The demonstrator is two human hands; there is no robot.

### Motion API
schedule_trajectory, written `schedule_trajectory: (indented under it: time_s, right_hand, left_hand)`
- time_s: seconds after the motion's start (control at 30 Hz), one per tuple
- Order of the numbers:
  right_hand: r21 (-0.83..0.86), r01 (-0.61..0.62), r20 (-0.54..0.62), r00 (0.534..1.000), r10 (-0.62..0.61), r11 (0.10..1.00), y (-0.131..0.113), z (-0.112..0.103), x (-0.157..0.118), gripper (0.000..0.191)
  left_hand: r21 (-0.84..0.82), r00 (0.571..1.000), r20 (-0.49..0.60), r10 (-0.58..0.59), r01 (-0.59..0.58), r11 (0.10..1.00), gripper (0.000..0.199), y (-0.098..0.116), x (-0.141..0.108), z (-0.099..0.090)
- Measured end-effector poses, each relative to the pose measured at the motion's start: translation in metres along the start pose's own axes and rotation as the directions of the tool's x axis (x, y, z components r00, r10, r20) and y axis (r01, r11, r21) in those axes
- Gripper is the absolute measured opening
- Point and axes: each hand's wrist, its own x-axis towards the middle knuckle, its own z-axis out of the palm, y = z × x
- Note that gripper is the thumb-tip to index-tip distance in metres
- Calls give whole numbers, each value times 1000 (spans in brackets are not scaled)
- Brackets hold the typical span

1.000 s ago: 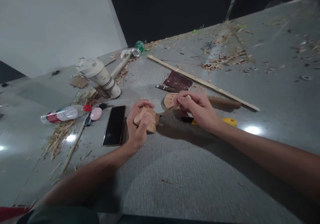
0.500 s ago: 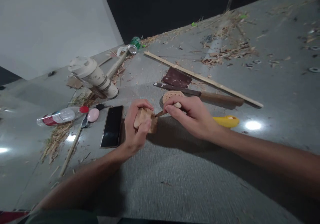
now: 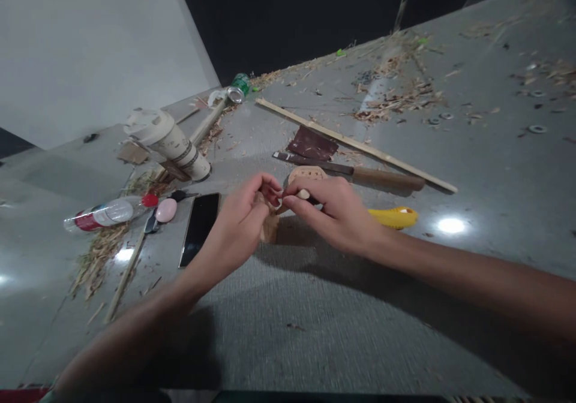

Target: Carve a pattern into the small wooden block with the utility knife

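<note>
Left hand: the left hand (image 3: 240,217) is curling around a wooden block (image 3: 270,230), its fingers grasping it and partly covering it.
Right hand: the right hand (image 3: 339,214) is clasping a small carving tool (image 3: 305,194), its fingers closing around the pale handle.
Wooden block: it is sitting in the left hand above the table (image 3: 315,331), its lower end showing below the thumb.
Carving tool: its narrow end is pointing left toward the block; the fingers are hiding whether the tip is touching.
Between the hands: the fingertips are nearly meeting; I cannot tell if they are touching.
Behind the right hand: a carved wooden disc (image 3: 308,173) is lying partly hidden, with a long wooden-handled blade (image 3: 387,179) stretching just beyond it.
Farther back: a dark brown sheet (image 3: 312,143) is lying between that blade and a long wooden strip (image 3: 360,147).
Right forearm: a yellow handle (image 3: 396,217) is showing just beyond it.
Beside the left wrist: a black phone (image 3: 200,226) is lying flat, partly covered by the arm.
Left side: a plastic bottle (image 3: 103,214) is lying near a pink rounded object (image 3: 166,210); pale paper cups (image 3: 180,145) are leaning in view behind them.
Far edge: a green can (image 3: 240,85) is lying on its side, and wood shavings (image 3: 400,104) are littering the table.
</note>
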Motion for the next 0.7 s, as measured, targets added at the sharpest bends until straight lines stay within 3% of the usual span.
schedule_trajectory:
  time_s: [0.23,0.4,0.7]
  right_hand:
    - [-13,62,-28,998,-62,998,-1,3,-1,32]
    - [-28,82,-17,996,-82,996,-2,4,-4,29]
    - [-15,81,17,997,-81,997,-2,8,-4,25]
  left_hand:
    - [192,994,108,-20,-1,981,17,-1,3,-2]
    - [211,990,129,60,-87,974,14,-2,4,-3]
    - [173,963,270,17,-66,983,13,2,6,-14]
